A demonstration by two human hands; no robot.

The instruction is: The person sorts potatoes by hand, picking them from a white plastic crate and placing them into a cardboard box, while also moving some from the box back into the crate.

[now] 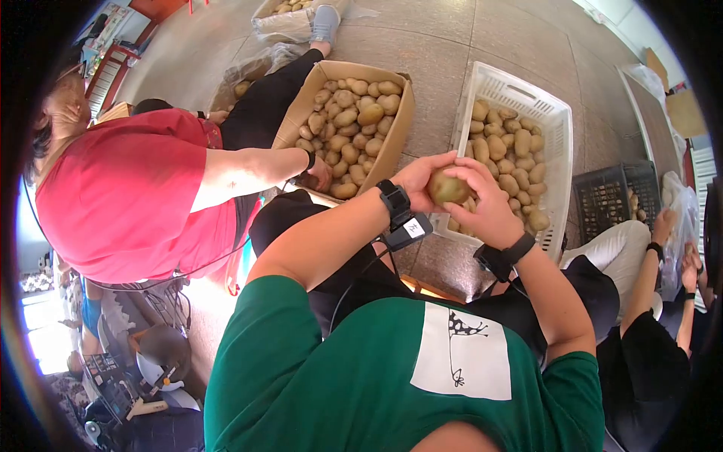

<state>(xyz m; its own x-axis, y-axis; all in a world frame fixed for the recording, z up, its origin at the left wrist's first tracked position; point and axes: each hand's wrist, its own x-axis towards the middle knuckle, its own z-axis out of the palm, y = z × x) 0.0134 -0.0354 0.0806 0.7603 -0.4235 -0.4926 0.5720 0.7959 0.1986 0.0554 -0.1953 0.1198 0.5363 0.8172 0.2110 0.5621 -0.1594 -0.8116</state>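
A round greenish-brown potato (446,190) is held between my two hands, over the near left corner of the white plastic crate (520,87). My left hand (419,181) wraps its left side with fingers curled over the top. Against the right side, my right hand (488,205) grips with thumb and fingers, its thumb below. Potatoes (518,154) fill much of the crate just beyond my hands. Some of them are hidden behind my right hand.
To the left, a cardboard box (407,113) holds many potatoes; a co-worker in red (128,188) reaches into it. A black crate (614,196) stands at right, near another person's hands (666,226) and a clear plastic bag (681,218). Another box (282,26) lies farther back.
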